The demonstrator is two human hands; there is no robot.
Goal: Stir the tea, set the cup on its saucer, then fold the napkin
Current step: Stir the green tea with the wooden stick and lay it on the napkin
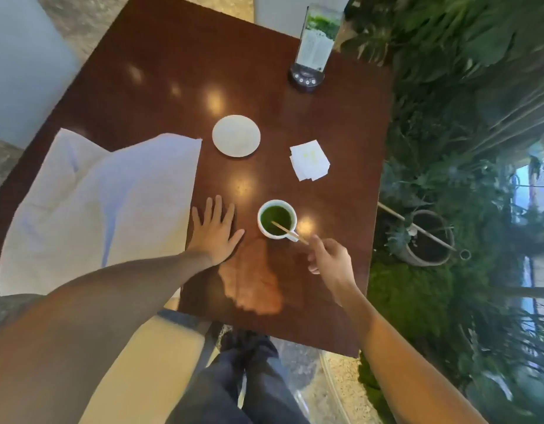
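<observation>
A white cup (263, 228) of green tea stands on the dark wooden table (160, 87), right of centre. A thin wooden stirrer (285, 230) leans in the tea, and my right hand (331, 261) pinches its outer end just right of the cup. My left hand (215, 230) lies flat on the table with fingers spread, a little left of the cup and apart from it. The white saucer (236, 135) sits bare farther back. A large white napkin (102, 206) lies spread and rumpled over the table's left side, hanging past the edge.
A small stack of white paper slips (309, 160) lies behind the cup to the right. A menu stand on a black base (307, 78) occupies the far right corner. Dense plants and a pot (429, 238) border the table's right edge. My legs show under the near edge.
</observation>
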